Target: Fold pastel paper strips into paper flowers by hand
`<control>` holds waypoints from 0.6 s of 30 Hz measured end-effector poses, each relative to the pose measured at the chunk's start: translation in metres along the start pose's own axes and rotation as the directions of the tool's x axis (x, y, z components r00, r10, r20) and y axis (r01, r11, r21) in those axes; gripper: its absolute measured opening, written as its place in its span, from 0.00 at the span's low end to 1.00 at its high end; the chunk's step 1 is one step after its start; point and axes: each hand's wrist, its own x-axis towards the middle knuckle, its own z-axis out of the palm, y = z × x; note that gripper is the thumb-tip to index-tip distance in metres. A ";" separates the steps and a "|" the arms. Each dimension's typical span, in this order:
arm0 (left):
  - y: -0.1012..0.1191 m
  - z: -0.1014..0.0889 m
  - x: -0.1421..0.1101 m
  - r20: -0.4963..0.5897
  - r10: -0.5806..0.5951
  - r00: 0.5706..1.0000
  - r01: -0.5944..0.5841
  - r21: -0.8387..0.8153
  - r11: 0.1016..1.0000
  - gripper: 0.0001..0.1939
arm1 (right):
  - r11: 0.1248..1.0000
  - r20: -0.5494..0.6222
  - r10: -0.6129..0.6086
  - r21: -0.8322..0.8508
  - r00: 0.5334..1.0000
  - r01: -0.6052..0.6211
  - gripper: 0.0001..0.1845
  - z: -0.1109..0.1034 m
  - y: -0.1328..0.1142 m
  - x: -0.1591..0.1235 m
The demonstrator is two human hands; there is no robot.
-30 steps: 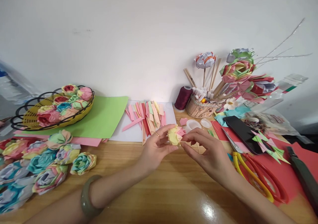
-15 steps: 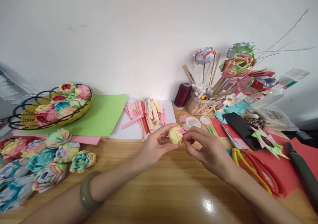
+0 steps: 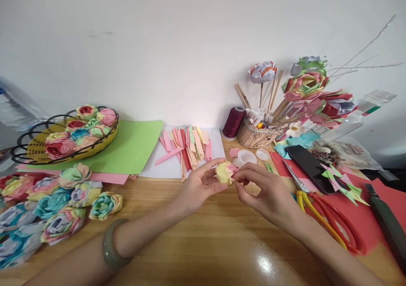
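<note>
A small paper flower (image 3: 224,172), yellow outside with pink petals at its right side, is held above the table. My left hand (image 3: 201,185) grips it from the left, thumb below and fingers behind. The fingers of my right hand (image 3: 264,188) are pinched together at the flower's right edge, touching its pink part; the fingertips partly hide what they press. Below them a thin pale thread (image 3: 253,188) shows. Just behind the hands lie folded paper strips (image 3: 187,146) in pink, red, peach and green on a white sheet (image 3: 152,165).
At left, several paper flowers (image 3: 63,226) lie near a yellow basket (image 3: 38,144) on green paper (image 3: 136,142). A maroon thread spool (image 3: 234,123) stands beside a decorated holder (image 3: 255,134) with flowers and sticks. At right are a phone (image 3: 311,167), scissors (image 3: 345,222) and red paper (image 3: 358,222).
My right fingertips have shifted slightly and now press against the flower's right edge. The left hand keeps its hold, and the view has shifted a little.
</note>
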 end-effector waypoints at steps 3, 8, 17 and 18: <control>0.001 0.000 0.000 -0.004 -0.010 1.000 0.010 -0.008 1.000 0.28 | 1.000 -0.016 -0.010 -0.006 1.000 0.010 0.06 0.001 0.000 0.000; 0.000 0.001 0.000 -0.015 -0.017 1.000 0.017 -0.027 0.999 0.28 | 0.998 -0.038 -0.044 -0.035 0.998 0.042 0.07 0.004 0.003 -0.002; 0.002 0.004 -0.001 -0.081 -0.026 0.996 0.026 0.003 1.000 0.27 | 0.992 -0.150 -0.050 -0.122 0.987 0.032 0.06 0.009 0.002 -0.002; 0.002 0.004 -0.002 -0.095 -0.029 0.995 0.030 0.010 0.999 0.27 | 0.989 -0.172 -0.055 -0.143 0.984 0.031 0.06 0.011 0.002 -0.002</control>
